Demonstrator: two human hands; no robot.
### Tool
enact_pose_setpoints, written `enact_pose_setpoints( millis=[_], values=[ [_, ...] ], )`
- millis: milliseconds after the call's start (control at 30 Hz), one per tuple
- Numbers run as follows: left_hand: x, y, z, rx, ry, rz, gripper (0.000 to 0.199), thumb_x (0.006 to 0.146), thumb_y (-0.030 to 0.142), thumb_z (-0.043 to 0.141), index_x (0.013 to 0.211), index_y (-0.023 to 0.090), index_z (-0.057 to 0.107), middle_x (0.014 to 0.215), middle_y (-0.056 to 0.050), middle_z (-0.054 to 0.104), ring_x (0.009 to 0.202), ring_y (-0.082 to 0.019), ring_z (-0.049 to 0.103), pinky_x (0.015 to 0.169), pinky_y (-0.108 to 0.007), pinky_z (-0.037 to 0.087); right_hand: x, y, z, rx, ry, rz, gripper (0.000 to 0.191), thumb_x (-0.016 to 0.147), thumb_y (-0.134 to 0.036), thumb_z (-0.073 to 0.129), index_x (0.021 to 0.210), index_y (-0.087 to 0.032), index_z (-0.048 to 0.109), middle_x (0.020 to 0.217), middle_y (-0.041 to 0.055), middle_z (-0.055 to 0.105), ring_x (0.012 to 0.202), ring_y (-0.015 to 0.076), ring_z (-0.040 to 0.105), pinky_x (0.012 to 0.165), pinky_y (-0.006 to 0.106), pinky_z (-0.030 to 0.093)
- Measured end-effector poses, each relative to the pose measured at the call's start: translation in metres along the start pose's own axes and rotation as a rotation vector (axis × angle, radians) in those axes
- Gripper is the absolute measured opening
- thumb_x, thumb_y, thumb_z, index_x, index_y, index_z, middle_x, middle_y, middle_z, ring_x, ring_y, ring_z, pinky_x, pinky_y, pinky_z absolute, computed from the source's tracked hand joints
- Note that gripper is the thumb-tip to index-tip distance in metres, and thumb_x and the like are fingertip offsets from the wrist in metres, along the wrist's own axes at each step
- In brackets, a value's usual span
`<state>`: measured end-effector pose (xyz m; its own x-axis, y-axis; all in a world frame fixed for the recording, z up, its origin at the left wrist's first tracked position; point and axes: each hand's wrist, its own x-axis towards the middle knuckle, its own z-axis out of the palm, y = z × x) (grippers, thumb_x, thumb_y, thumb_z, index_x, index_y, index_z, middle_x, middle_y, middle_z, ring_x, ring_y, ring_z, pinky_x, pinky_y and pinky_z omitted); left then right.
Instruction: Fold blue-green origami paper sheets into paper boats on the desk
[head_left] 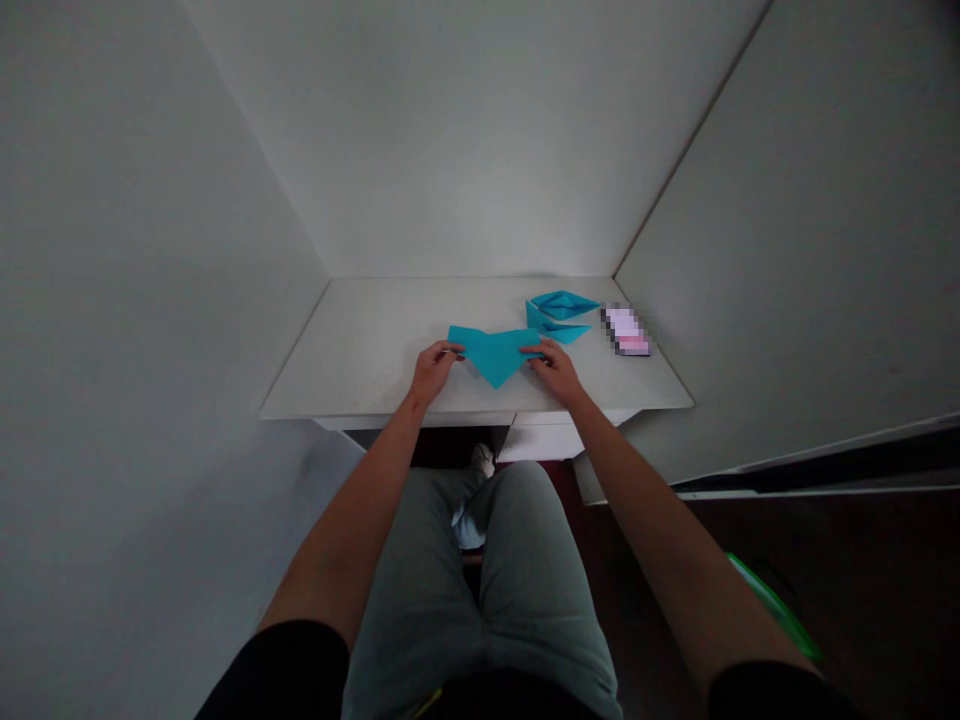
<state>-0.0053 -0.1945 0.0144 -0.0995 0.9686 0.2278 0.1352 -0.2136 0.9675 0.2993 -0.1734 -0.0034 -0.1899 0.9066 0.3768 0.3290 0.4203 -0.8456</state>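
Observation:
A folded sheet of blue paper [495,355] is stretched between my two hands, just above or on the desk. Its lower edge comes to a point toward me, and its top edge dips slightly in the middle. My left hand [435,368] pinches the left corner, with the thumb below. At the opposite corner my right hand [556,371] is closed on the paper, fingers lying over its front. Behind the right hand lie two folded blue paper boats, the rear boat [564,305] and the nearer boat [562,330], which the held sheet partly overlaps.
A phone [628,331] with its screen lit and blurred lies at the desk's right end. The white desk [360,350] is hemmed in by walls at left, back and right. A drawer [541,440] sits under its front edge. Something green-rimmed [776,605] is on the floor at right.

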Motion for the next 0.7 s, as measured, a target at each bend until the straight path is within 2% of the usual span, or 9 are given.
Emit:
enact_pose_setpoints(
  millis=[200,367,467,600,700],
  values=[
    [0.003,-0.003,0.003,-0.046,-0.001,-0.017,0.024,0.086,0.023,0.065,0.107,0.019,0.076,0.099,-0.006,0.082,0.089,-0.020,0.078,0.088,-0.034,0.059,0.001,0.003,0.003,0.050,0.003,0.028,0.032,0.088,-0.035,0.067,0.114,-0.026,0.082,0.128,0.0091,0.069,0.089,0.0201,0.069,0.080,0.039,0.064],
    [0.003,-0.004,0.002,-0.021,-0.004,-0.030,0.020,0.087,0.017,0.057,0.096,0.020,0.075,0.084,-0.002,0.076,0.084,-0.019,0.074,0.087,-0.033,0.058,0.000,-0.001,0.003,0.070,0.055,0.063,0.032,0.087,-0.036,0.066,0.114,-0.025,0.079,0.127,0.0085,0.069,0.080,0.0173,0.067,0.074,0.037,0.063],
    [0.001,-0.003,0.002,0.066,-0.008,-0.002,0.023,0.089,0.018,0.054,0.090,0.021,0.077,0.079,0.000,0.071,0.076,-0.017,0.066,0.079,-0.031,0.054,-0.001,-0.006,0.002,0.080,0.102,0.100,0.030,0.088,-0.037,0.063,0.112,-0.024,0.077,0.127,0.0079,0.070,0.072,0.0146,0.065,0.071,0.035,0.061],
    [-0.003,-0.003,0.003,0.128,-0.074,0.009,0.024,0.092,0.027,0.061,0.101,0.021,0.082,0.070,0.002,0.064,0.063,-0.016,0.054,0.065,-0.029,0.046,-0.002,-0.008,0.000,0.102,0.129,0.139,0.030,0.089,-0.037,0.061,0.112,-0.023,0.075,0.122,0.0075,0.072,0.074,0.0144,0.065,0.067,0.031,0.059],
    [-0.002,-0.003,0.002,0.124,-0.078,-0.019,0.032,0.090,0.024,0.058,0.108,0.020,0.084,0.068,0.001,0.065,0.061,-0.016,0.054,0.063,-0.029,0.046,-0.001,-0.004,0.001,0.102,0.124,0.141,0.031,0.088,-0.037,0.059,0.112,-0.024,0.074,0.122,0.0078,0.071,0.075,0.0144,0.066,0.066,0.030,0.058]
  ],
)
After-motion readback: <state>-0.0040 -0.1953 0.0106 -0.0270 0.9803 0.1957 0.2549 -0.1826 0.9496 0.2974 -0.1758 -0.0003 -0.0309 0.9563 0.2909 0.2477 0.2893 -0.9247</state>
